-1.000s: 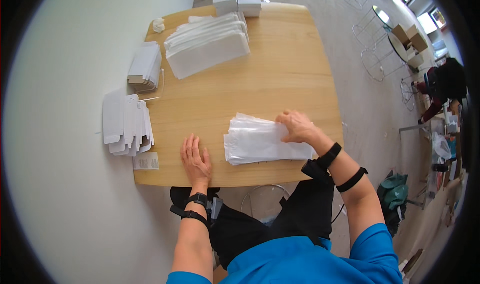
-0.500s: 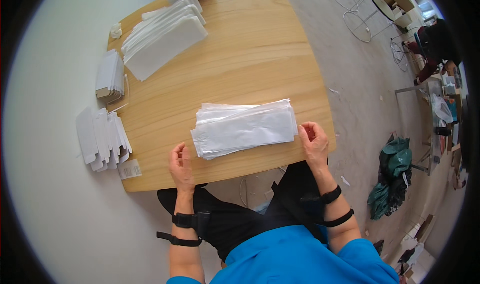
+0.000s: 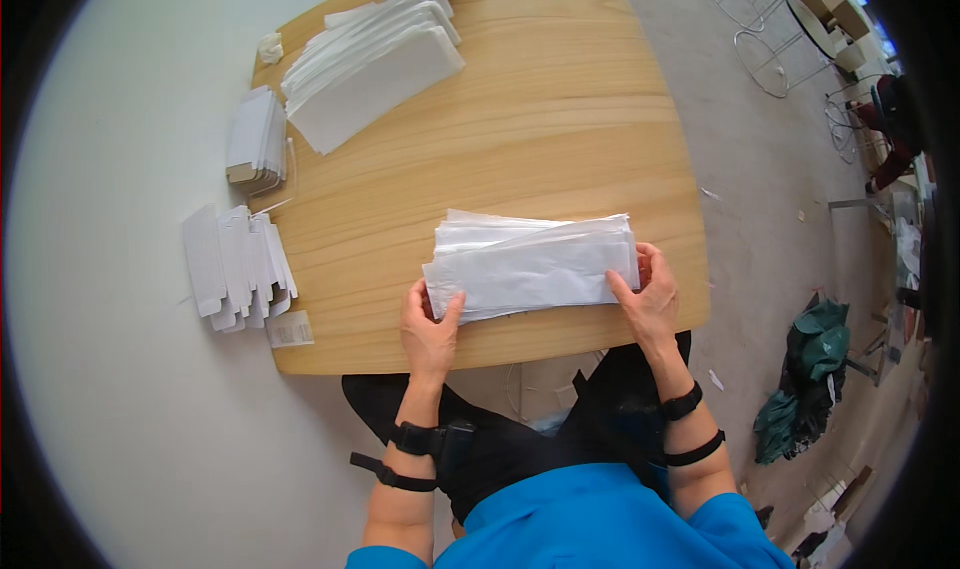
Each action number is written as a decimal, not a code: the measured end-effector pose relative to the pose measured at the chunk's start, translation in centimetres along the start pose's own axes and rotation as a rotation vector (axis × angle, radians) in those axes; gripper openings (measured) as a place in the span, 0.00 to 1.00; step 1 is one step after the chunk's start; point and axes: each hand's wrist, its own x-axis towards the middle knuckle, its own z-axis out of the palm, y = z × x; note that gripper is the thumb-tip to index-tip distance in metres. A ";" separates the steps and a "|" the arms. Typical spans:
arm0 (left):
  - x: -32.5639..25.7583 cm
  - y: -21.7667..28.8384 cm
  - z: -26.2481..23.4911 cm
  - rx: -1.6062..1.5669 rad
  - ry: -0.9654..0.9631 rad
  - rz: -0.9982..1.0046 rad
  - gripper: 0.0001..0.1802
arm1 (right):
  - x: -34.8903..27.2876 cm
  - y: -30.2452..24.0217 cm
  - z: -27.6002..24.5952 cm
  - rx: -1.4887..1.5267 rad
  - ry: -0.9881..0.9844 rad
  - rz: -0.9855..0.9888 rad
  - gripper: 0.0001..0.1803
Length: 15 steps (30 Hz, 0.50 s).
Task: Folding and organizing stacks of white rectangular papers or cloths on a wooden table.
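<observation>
The rounded light wooden table [image 3: 560,99] bears 2 piles. Far off, at its left corner, lies a fanned heap of long white flat sleeves [image 3: 372,64]. Near the front edge sits the stack of thin translucent white plastic bags [image 3: 535,264], lying lengthwise across the person's lap side. The left hand [image 3: 428,331] pinches the stack's left end, thumb on top; the right hand [image 3: 648,297] clasps the right end likewise. The bags look light, limp and slippery, likely to slide apart, so holding both short ends seems safest.
</observation>
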 end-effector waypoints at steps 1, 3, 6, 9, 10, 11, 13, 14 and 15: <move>0.2 -0.6 -0.1 0.128 0.012 0.085 0.24 | 0.0 -0.5 -0.1 -0.026 -0.019 0.021 0.23; 0.3 -1.0 0.0 0.227 0.053 0.190 0.21 | 0.0 -0.2 0.2 -0.043 -0.016 -0.004 0.23; 0.0 -0.4 0.0 0.113 0.054 0.112 0.21 | 0.0 -0.3 0.2 -0.037 -0.013 -0.005 0.24; -0.1 -0.2 -0.2 -0.002 0.055 0.029 0.21 | -0.2 -1.7 -0.1 -0.028 -0.002 0.038 0.25; -0.2 0.0 -0.3 0.000 0.060 0.028 0.21 | -0.4 -2.2 -0.2 -0.049 0.017 0.060 0.25; -0.2 0.3 -0.4 0.004 0.042 0.023 0.22 | -0.6 -2.4 -0.4 -0.047 0.013 0.059 0.25; -0.2 0.4 -0.6 0.013 0.033 0.020 0.22 | -1.0 -2.6 -0.6 -0.373 0.198 -0.323 0.24; -0.1 0.2 -0.6 -0.017 0.038 0.048 0.23 | -1.3 -2.5 -0.6 -0.367 0.194 -0.325 0.24; 0.0 0.1 -0.5 -0.050 0.040 0.074 0.24 | -1.6 -2.2 -0.7 -0.387 0.164 -0.437 0.23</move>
